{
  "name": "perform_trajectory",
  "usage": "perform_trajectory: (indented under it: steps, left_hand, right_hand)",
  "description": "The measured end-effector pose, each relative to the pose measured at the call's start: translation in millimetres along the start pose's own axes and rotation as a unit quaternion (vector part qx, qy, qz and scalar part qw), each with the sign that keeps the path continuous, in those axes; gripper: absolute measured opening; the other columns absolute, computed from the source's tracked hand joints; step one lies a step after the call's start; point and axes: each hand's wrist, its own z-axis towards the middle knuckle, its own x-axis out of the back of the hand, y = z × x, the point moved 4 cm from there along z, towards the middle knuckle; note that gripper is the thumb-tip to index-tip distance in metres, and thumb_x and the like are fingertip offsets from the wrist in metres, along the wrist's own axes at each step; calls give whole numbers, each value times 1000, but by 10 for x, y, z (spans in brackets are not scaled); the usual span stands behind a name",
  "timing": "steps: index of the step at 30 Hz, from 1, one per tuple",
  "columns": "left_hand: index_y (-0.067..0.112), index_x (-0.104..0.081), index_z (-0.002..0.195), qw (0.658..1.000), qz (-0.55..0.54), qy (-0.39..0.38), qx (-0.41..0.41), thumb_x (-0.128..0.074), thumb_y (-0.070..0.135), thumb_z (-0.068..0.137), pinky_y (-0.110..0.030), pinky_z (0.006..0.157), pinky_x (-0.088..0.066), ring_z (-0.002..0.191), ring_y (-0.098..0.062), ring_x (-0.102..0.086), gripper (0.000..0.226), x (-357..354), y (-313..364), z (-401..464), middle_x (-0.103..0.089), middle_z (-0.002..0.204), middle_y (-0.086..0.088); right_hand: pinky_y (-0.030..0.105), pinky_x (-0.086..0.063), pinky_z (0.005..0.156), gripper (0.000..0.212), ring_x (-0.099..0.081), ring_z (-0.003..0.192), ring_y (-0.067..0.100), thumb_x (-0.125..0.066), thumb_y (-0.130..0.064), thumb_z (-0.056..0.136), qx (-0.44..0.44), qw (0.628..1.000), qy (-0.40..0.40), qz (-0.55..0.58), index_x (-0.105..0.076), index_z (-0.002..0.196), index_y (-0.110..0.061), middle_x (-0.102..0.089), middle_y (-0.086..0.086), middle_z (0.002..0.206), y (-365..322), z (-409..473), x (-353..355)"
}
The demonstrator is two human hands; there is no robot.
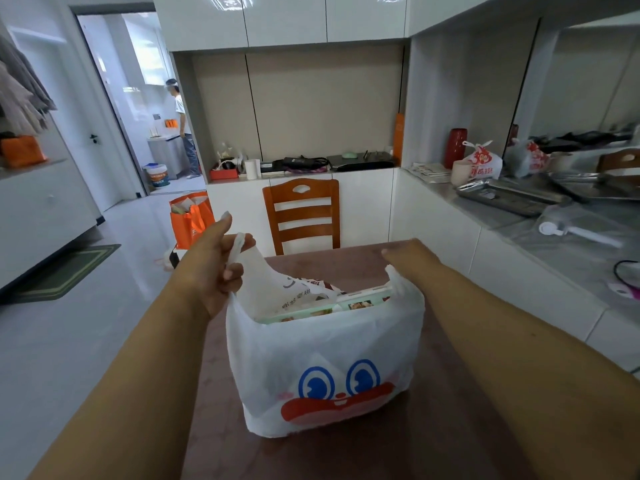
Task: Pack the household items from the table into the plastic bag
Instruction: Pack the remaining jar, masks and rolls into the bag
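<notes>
**Two hands at the handles of the filled bag**

Far to the left of the fingers, a green mat point(65, 271) lies on the pale floor, and an orange tote point(189, 220) stands on the floor just behind the left hand.

The left hand point(211, 271) is raised at the left upper corner of the bag point(325, 358). Its fingers point(232, 271) are curled and pressed together around the left handle point(239, 247), which comes up through the grip; the thumb points up and away from the person. The handle is pulled upward, so the left side of the bag is lifted higher than the right side.

The bag is white, with blue eyes and a red mouth printed on the near side. It stands on the table point(346, 455), between the two forearms. Its mouth is open, and below and to the right of the left fingers a pale green box point(332, 306) with small pictures on its edge lies inside, together with printed paper packing.

Beyond the bag, a wooden chair point(302, 216) stands at the far edge of the table.

The right hand point(412, 261) is at the right upper corner of the bag, back side up. The right handle point(396, 282) stands up just under its fingers. The fingers are bent down and away from the camera, so I cannot tell if they pinch the handle or only touch it.

To the right of this hand, well apart, a counter point(561, 258) carries metal trays point(512, 199) and a tied white and red bag point(483, 164).
</notes>
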Motion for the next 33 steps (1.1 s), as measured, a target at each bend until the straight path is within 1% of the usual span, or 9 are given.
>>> perform_trajectory:
  steps: [4, 6, 8, 10, 13, 15, 18, 27, 33]
  left_hand:
    - [7, -64, 120, 1000, -3, -5, -8, -56, 62, 83, -13, 32, -33, 30, -9, -36, 66, 16, -36, -43, -67, 114, -10]
    - [7, -61, 123, 1000, -6, 0, -9, -55, 61, 84, -13, 31, -33, 30, -9, -36, 67, 59, -45, -59, -66, 111, -9]
    - [9, -59, 126, 1000, -4, 9, -10, -54, 61, 85, -14, 31, -34, 31, -9, -36, 66, 99, -40, -76, -67, 113, -9]
    - [11, -58, 128, 1000, -3, 17, -15, -54, 60, 85, -14, 32, -35, 31, -10, -36, 65, 111, -41, -76, -68, 119, -9]
    - [10, -57, 129, 999, -3, 27, -17, -54, 58, 86, -14, 31, -34, 30, -9, -36, 64, 83, -46, -50, -67, 120, -7]
    - [11, -58, 127, 999, -5, 35, -17, -54, 59, 85, -15, 31, -34, 30, -9, -36, 64, 71, -52, -24, -68, 118, -6]
    - [8, -59, 119, 999, -10, 40, -23, -57, 58, 84, -15, 31, -34, 31, -9, -38, 61, 50, -56, 6, -65, 113, -5]
    - [19, -64, 119, 991, -28, 86, -98, -58, 60, 83, -15, 43, -43, 47, -7, -47, 55, -318, 499, 95, -67, 107, 1]
    - [22, -70, 83, 995, 35, 64, -64, -65, 52, 79, -21, 42, -51, 34, -5, -45, 31, -431, 140, 157, -71, 85, 1]
  right_hand:
    - [40, -45, 105, 47, -55, 122, 31, -62, -24, 90, 11, 996, -83, 15, -55, 133, -8, -57, 14, 135, 60, 24, -246]
    - [46, -50, 98, 44, -61, 112, 34, -60, -6, 80, 9, 987, -66, 144, -61, 125, -7, -62, 19, 124, 85, 127, -188]
    - [43, -59, 77, 29, -67, 78, 31, -56, 0, 75, -43, 919, -94, 381, -63, 102, 1, -65, 24, 101, 101, 171, -141]
    - [25, -53, 47, 6, -52, 39, 16, -50, -2, 77, -56, 817, -123, 560, -54, 81, -3, -60, 16, 79, 45, 120, -62]
    - [15, -43, 38, 16, -36, 27, 7, -54, -9, 83, 46, 754, -80, 651, -63, 97, -10, -69, 7, 71, -23, 14, 219]
    - [17, -45, 42, 23, -41, 32, 6, -53, -13, 88, 91, 776, -54, 622, -66, 107, -10, -70, 7, 73, -52, -113, 338]
    - [23, -41, 50, 32, -37, 44, 8, -54, -18, 90, 27, 877, -37, 478, -58, 119, -5, -66, 12, 105, -50, -215, 374]
    - [18, -29, 36, 49, -36, 43, 7, -62, -6, 79, 171, 817, 63, 547, -44, 124, -14, -61, 17, 113, -421, -270, 1028]
    - [21, -32, 40, 24, -39, 46, 9, -56, -13, 88, 126, 925, 53, 356, -53, 112, -14, -67, 13, 107, -212, -344, 1137]
